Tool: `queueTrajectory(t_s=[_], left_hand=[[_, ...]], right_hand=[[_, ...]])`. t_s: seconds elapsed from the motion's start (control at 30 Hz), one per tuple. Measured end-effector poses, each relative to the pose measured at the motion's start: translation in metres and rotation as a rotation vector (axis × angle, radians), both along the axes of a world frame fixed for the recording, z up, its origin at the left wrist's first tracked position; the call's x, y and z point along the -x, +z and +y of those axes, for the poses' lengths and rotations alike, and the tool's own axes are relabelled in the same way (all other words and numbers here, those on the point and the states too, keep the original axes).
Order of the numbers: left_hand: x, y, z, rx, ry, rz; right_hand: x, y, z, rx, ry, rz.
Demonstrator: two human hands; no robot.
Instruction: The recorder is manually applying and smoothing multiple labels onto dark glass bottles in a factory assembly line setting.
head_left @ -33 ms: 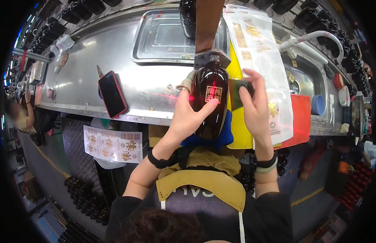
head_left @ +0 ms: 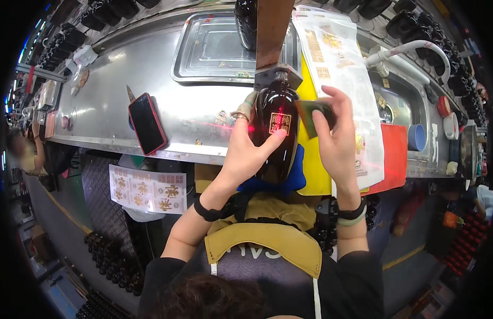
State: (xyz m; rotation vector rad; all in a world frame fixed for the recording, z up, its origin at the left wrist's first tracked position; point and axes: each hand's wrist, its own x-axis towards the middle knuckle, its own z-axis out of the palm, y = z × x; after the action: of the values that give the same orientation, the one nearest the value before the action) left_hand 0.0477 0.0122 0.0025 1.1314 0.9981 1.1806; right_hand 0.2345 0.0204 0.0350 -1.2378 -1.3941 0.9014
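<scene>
A dark, glossy glass bottle (head_left: 277,151) lies with its neck pointing away from me, lit by red laser lines. On its upper face is a square gold-and-red label (head_left: 280,124). My left hand (head_left: 249,151) steadies the bottle from its left side, thumb pressed on the label's lower part, fingers partly hidden behind the glass. One finger wears a pale wrap. To the right, my right hand (head_left: 336,133) pinches a dark green flat scraper (head_left: 310,118), whose edge is close to the bottle's right side; whether it touches I cannot tell. Blue padding (head_left: 297,175) supports the bottle below.
A brown upright post (head_left: 273,37) stands just beyond the bottle's neck. Left of it are a metal tray (head_left: 214,50) and a red-edged phone (head_left: 147,124). Printed label sheets (head_left: 337,58) lie on yellow and red boards at right, beside a sink with a curved pipe (head_left: 422,45).
My right hand has turned slightly, and the scraper has tilted and come nearer to the bottle. The left hand and bottle stay in place.
</scene>
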Motion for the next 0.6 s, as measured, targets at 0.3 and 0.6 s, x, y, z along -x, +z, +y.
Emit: queueTrajectory(t_s=[0.3,0.6], left_hand=[[-0.001,-0.001,-0.003,-0.014,-0.028,-0.004],[0.044,-0.01,-0.026,0.081,0.179,-0.181]], right_hand=[[0.008,0.034,0.039,-0.614,0.221,-0.845],[0.026,0.05,0.026,-0.807,0.587,-0.868]])
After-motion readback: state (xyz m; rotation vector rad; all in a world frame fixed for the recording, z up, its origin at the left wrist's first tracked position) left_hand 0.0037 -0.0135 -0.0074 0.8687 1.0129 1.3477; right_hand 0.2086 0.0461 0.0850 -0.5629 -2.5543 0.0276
